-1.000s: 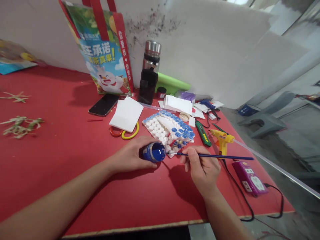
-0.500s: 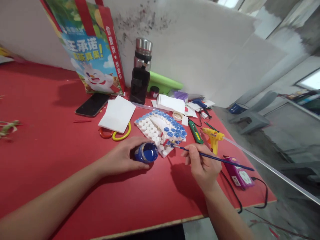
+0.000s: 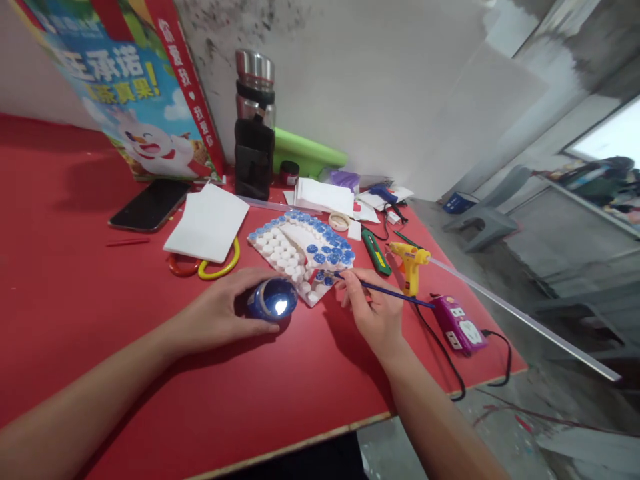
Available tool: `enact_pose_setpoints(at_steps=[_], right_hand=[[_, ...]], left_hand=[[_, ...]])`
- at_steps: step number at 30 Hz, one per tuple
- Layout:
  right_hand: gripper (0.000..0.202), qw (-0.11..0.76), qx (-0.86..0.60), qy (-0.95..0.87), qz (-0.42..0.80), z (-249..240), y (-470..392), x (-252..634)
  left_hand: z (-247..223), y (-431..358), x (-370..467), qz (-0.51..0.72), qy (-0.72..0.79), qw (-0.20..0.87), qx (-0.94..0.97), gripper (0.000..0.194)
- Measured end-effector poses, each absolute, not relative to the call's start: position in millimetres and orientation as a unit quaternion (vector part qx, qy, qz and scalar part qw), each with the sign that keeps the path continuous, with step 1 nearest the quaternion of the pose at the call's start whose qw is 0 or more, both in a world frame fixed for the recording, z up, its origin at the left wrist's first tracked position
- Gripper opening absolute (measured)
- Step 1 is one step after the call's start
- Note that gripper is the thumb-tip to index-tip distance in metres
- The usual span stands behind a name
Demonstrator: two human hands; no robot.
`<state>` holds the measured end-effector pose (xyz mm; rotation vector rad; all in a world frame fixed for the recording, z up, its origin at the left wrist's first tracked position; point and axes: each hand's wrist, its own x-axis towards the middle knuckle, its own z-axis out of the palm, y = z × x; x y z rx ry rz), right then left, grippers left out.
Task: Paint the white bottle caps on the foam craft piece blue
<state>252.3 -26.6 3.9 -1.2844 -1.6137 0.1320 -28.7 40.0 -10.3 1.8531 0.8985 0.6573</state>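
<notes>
My left hand [image 3: 227, 310] is wrapped round a small jar of blue paint [image 3: 273, 301], tilted so that its open mouth faces me. In my right hand [image 3: 373, 307] is a thin blue-handled paintbrush [image 3: 395, 292], pinched between thumb and fingers. The brush tip reaches the lower right part of a fan-shaped craft piece [image 3: 285, 250] covered with small round white knobs. Many knobs along its top and right are painted blue, and a smooth white band crosses the middle. Whether the bristles touch a knob is too small to tell.
Scissors [image 3: 220, 267] lie under white paper [image 3: 207, 220], near a phone [image 3: 150, 203]. Behind stand a bottle [image 3: 255, 133] and a printed bag [image 3: 145, 100]. To the right are a green cutter [image 3: 376, 252], a yellow glue gun [image 3: 411, 263] and a purple power socket [image 3: 459, 325] with cables.
The view has shifted, so most things appear further left. The brush now lies further in over the craft piece's lower right part, with my right hand closer to it. The jar stays in my left hand.
</notes>
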Motion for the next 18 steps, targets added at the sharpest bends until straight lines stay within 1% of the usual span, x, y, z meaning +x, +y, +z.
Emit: enact_pose_setpoints(at_steps=[6,13,18], right_hand=[[0.019,0.516,-0.519,-0.679,0.059,-1.2,-23.7,253.3],[0.025,0.489,-0.534,-0.688,0.039,1.7,-24.0,253.1],[0.025,0.481,-0.526,-0.7,0.034,2.8,-24.6,253.0]], left_hand=[[-6.3,40.4,-27.1,0.267,0.369,0.463,0.76,0.068],[-5.3,40.6,-26.6,0.267,0.367,0.469,0.758,0.068],[-4.6,40.3,-25.8,0.268,0.369,0.466,0.758,0.068]])
